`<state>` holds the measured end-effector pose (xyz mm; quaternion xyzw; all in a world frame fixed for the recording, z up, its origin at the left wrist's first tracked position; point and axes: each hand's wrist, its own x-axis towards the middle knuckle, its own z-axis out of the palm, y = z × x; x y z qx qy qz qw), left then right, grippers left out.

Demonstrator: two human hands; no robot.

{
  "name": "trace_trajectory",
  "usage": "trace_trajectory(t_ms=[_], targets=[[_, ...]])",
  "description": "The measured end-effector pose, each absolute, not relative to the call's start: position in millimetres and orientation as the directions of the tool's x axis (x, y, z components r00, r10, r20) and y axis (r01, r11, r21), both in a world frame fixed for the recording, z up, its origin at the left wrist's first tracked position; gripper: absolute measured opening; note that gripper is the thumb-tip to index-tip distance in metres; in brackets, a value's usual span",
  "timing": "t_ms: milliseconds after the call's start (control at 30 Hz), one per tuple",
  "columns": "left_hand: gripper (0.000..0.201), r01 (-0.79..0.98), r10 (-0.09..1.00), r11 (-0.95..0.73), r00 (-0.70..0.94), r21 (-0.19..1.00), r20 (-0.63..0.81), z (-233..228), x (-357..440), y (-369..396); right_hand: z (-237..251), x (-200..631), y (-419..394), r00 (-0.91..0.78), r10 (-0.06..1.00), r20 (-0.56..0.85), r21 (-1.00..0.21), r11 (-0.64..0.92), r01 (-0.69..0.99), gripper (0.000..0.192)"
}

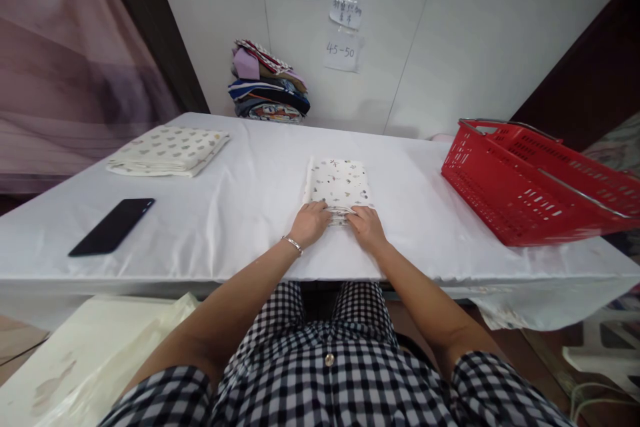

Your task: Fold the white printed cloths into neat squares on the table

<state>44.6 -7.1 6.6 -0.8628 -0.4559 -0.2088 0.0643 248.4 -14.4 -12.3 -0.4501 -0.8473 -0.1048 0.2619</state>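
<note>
A folded white cloth with a small scattered print lies flat in the middle of the table. Its layers show along the edge nearest me. My left hand grips the near left corner, fingers on top and the thumb side at the layered edge. On the near right corner, my right hand holds the same cloth in a like way. Both hands hide the corners and part of the fingertips. Between them the stacked folds stay visible.
A second folded cloth with a grey print lies at the back left. In front of it is a black phone. A red plastic basket stands at the right. Piled fabrics sit beyond the far edge of the white-covered table.
</note>
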Motion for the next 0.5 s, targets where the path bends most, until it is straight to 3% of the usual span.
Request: trace_trajectory(t_ms=[267,500], targets=[[0.016,0.795,0.750,-0.601,0.529,0.076,0.398,8.6,42.0,-3.9,-8.7,236.5,-14.6,-0.454,0.734,0.506,-0.038,0.544,0.838,0.018],[0.015,0.805,0.755,-0.586,0.501,0.093,0.422,8.5,42.2,-4.1,-9.0,239.6,-17.5,-0.508,0.665,0.547,-0.084,0.648,0.757,0.023]])
